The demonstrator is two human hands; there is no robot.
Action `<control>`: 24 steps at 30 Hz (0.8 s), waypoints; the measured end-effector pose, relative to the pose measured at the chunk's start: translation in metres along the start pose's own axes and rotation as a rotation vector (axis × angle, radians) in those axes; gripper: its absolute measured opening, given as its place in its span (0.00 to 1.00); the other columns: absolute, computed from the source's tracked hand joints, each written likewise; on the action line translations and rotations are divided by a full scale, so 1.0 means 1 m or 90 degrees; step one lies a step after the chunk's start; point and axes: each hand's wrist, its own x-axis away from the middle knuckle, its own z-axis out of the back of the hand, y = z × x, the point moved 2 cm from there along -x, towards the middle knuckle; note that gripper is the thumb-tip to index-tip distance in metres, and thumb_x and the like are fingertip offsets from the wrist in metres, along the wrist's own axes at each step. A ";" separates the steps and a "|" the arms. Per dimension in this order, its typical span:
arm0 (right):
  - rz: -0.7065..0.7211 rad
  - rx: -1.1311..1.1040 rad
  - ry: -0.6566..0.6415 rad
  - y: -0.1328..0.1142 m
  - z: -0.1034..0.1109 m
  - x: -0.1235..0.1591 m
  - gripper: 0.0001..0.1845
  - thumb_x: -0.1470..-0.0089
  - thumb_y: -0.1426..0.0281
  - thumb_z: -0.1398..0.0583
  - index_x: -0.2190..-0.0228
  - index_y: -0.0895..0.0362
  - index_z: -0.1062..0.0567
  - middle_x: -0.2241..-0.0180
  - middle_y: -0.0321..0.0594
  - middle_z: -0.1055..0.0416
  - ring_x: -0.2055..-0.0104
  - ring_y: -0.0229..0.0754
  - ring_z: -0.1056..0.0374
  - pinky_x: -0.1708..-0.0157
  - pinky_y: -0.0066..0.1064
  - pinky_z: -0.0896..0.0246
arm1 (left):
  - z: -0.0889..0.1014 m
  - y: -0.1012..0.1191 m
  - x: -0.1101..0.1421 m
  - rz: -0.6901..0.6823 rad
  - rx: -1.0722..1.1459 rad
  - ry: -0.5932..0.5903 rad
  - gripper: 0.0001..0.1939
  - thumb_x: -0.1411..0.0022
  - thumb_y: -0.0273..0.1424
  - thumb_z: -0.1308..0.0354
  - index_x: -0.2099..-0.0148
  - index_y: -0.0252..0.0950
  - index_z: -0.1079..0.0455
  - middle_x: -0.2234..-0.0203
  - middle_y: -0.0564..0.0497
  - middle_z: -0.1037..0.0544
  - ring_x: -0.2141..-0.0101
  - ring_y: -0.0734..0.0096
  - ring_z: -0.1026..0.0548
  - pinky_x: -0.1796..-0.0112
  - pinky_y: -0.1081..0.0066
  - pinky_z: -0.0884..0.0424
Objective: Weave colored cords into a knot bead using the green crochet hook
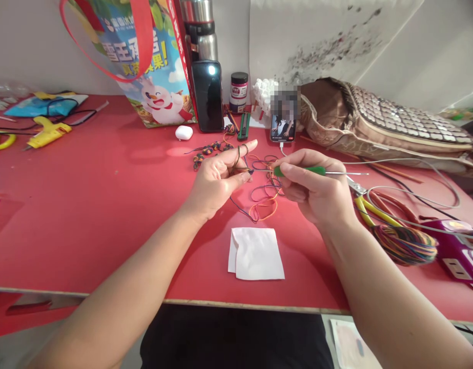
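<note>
My left hand (217, 179) pinches a small dark knot of cord (250, 172) between thumb and fingers. Its index finger points outward with a loop of the cord round it. In my right hand (316, 189) is a crochet hook with a green handle (316, 170), held level. One thin metal end reaches left to the cord at my left fingertips; the other sticks out to the right. Loose multicoloured cord (267, 218) lies in loops on the table between and below the hands. Behind my left hand rests a knotted multicoloured cord piece (207, 150).
A folded white tissue (257, 253) lies on the red table (117, 220) in front of me. To the right are scissors (369, 210), a cord bundle (405, 245) and a purple power strip (457, 251). Phones (207, 97) and a gift bag (144, 66) stand behind; a glue gun (49, 134) lies left.
</note>
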 end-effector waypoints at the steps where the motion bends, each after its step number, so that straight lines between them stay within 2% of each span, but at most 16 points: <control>1: -0.012 -0.005 -0.006 0.000 0.001 -0.001 0.09 0.53 0.66 0.26 0.73 0.57 0.19 0.83 0.32 0.35 0.84 0.28 0.53 0.85 0.25 0.65 | 0.000 0.000 0.000 0.005 0.003 -0.005 0.23 0.47 0.19 0.33 0.50 0.43 0.15 0.76 0.57 0.29 0.70 0.73 0.31 0.64 0.69 0.32; 8: -0.079 -0.063 -0.030 0.001 0.005 -0.006 0.09 0.57 0.68 0.28 0.76 0.56 0.21 0.82 0.32 0.32 0.86 0.27 0.55 0.87 0.24 0.70 | 0.000 0.001 0.002 0.019 0.044 -0.035 0.24 0.48 0.21 0.32 0.50 0.45 0.15 0.72 0.55 0.27 0.69 0.73 0.30 0.64 0.69 0.31; 12: -0.100 -0.097 -0.046 0.001 0.005 -0.008 0.08 0.58 0.69 0.28 0.76 0.56 0.21 0.83 0.30 0.34 0.86 0.26 0.56 0.87 0.24 0.70 | -0.001 0.003 0.003 0.034 0.069 -0.048 0.24 0.48 0.21 0.31 0.50 0.47 0.15 0.72 0.54 0.26 0.68 0.71 0.27 0.67 0.70 0.32; 20: -0.118 -0.113 -0.091 0.002 0.008 -0.009 0.10 0.57 0.67 0.28 0.77 0.56 0.22 0.83 0.29 0.35 0.86 0.27 0.59 0.87 0.24 0.69 | -0.004 0.005 0.004 0.052 0.102 -0.055 0.23 0.48 0.21 0.32 0.51 0.46 0.15 0.72 0.54 0.26 0.69 0.71 0.26 0.68 0.70 0.33; 24: -0.117 -0.124 -0.094 0.005 0.004 -0.008 0.10 0.56 0.66 0.28 0.75 0.56 0.22 0.83 0.29 0.35 0.86 0.27 0.58 0.87 0.24 0.69 | -0.006 0.003 0.004 0.059 0.111 -0.046 0.23 0.48 0.21 0.31 0.51 0.46 0.15 0.73 0.54 0.26 0.70 0.73 0.29 0.68 0.70 0.33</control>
